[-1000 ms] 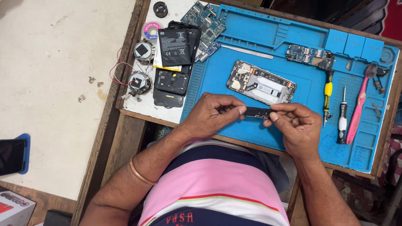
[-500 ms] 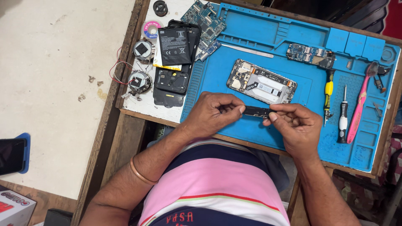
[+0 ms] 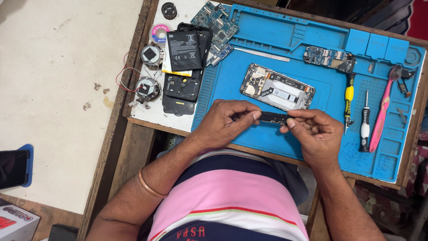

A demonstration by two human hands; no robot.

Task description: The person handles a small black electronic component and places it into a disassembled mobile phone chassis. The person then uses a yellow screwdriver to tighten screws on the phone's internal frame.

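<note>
Blue repair mat (image 3: 285, 40) on bench: opened phone (image 3: 277, 87) at centre. Just below it, left hand (image 3: 225, 122) and right hand (image 3: 312, 134), each grip pinched closed on narrow black part (image 3: 273, 118).

Barely any change: right hand (image 3: 314, 136) drawn down slightly toward the near edge of the blue mat (image 3: 272, 40), then back up. Left hand (image 3: 225, 122) shifted hardly at all. Small dark strip (image 3: 273, 118) kept pinched between both, below the opened phone (image 3: 277, 87).
</note>
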